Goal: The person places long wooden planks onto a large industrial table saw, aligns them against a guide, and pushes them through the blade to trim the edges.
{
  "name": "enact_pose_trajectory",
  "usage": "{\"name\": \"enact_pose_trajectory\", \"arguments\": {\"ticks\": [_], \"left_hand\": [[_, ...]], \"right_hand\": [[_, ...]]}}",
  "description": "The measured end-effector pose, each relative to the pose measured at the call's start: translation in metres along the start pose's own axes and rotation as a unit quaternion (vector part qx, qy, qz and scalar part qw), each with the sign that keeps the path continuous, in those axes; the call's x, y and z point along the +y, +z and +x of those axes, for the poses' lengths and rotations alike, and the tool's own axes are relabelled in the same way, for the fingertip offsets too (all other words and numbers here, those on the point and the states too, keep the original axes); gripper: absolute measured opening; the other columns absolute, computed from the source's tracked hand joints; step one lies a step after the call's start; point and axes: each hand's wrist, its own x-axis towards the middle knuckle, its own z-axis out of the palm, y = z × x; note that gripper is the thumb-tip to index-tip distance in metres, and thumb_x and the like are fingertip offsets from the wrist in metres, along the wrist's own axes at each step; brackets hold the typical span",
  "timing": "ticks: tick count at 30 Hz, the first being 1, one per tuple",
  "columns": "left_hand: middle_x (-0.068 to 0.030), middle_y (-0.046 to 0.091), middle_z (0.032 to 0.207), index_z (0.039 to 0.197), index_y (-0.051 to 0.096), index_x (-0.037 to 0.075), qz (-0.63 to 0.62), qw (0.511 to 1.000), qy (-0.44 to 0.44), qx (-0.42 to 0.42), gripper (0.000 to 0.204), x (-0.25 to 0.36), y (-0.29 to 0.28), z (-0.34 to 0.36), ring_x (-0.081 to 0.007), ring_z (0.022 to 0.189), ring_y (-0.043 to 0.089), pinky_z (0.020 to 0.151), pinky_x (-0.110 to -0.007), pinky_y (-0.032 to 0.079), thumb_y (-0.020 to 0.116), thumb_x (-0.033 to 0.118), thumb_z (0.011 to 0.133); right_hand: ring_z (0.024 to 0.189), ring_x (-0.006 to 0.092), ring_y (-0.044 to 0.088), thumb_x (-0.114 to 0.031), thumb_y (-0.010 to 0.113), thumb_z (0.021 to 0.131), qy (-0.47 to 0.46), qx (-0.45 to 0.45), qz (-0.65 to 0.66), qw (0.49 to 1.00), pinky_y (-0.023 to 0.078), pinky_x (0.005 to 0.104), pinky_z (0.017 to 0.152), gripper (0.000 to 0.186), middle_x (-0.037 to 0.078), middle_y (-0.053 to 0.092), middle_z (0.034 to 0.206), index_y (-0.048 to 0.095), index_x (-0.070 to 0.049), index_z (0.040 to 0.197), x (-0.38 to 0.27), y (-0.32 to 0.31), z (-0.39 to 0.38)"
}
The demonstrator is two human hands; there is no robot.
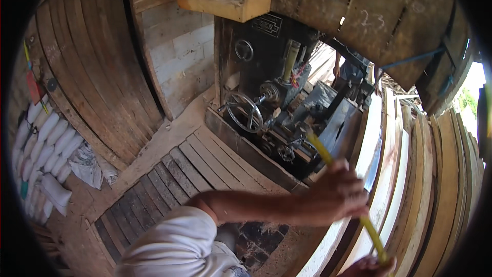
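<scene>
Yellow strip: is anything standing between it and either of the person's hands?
Nothing visible does. The left hand is closed around the yellow strip, with no other thing seen between. The right hand appears to meet it at the picture's lower edge, though that hand is partly cut off.

From my remote seat I'm watching the machine [279, 84] standing at one o'clock, a tray [212, 5] jutting at twelve, a strip [372, 233] slanting before boards [410, 174] at four, floor slats [159, 190] lying at eight, sacks [61, 146] resting at nine.
</scene>
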Motion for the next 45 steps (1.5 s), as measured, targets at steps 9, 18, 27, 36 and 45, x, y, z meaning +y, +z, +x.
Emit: {"name": "enact_pose_trajectory", "arguments": {"ticks": [9,18,27,36,45], "left_hand": [[-0.0202,0.054,0.112,0.109,0.047,-0.010,0.031,0.918,0.035,0.393,0.032,-0.149,-0.217,-0.031,-0.0300,0.103,0.056,0.103,-0.050,0.042,0.043,0.018,0.094],[-0.0045,0.061,0.083,0.094,0.059,-0.001,-0.055,0.812,-0.574,0.091,0.015,-0.187,-0.135,-0.279,-0.0090,0.076,0.055,0.072,-0.025,0.046,0.057,0.014,0.096],[-0.0082,0.053,0.061,0.065,0.059,0.004,-0.004,0.956,-0.081,-0.282,0.025,-0.376,0.019,-0.228,-0.0249,0.056,0.055,0.053,-0.036,0.044,0.071,0.018,0.082],[-0.0079,0.051,0.055,0.053,0.051,0.007,-0.050,0.920,0.191,-0.339,0.038,-0.449,0.176,-0.205,-0.0251,0.055,0.056,0.057,-0.034,0.049,0.071,0.025,0.081],[-0.0094,0.052,0.050,0.050,0.052,0.012,0.150,0.971,-0.079,-0.168,0.040,-0.448,0.234,-0.220,-0.0281,0.047,0.057,0.048,-0.041,0.045,0.062,0.027,0.086]], "right_hand": [[0.075,0.0223,0.066,-0.015,0.062,0.089,0.083,-0.055,0.051,0.994,0.055,0.0342,0.066,0.026,0.018,0.068,0.088,0.061,0.005,0.105,0.438,0.306,0.320],[0.077,0.0271,0.066,-0.007,0.079,0.067,0.249,-0.013,0.043,0.968,0.051,0.0411,0.073,0.057,0.018,0.066,0.081,0.057,0.006,0.117,0.469,0.317,0.203],[0.056,0.0106,0.047,-0.034,0.058,0.095,0.598,0.040,-0.351,0.720,0.042,0.0324,0.053,0.038,0.005,0.053,0.061,0.065,0.001,0.084,0.400,-0.080,-0.227],[0.076,0.0249,0.067,-0.028,0.060,0.093,0.590,0.027,-0.375,0.715,0.051,0.0364,0.070,0.032,0.015,0.070,0.085,0.067,0.002,0.085,0.399,-0.112,-0.340],[0.066,0.0148,0.061,-0.029,0.059,0.095,0.680,0.047,-0.369,0.632,0.049,0.0324,0.061,0.033,0.009,0.066,0.073,0.067,0.001,0.083,0.353,-0.128,-0.314]]}}
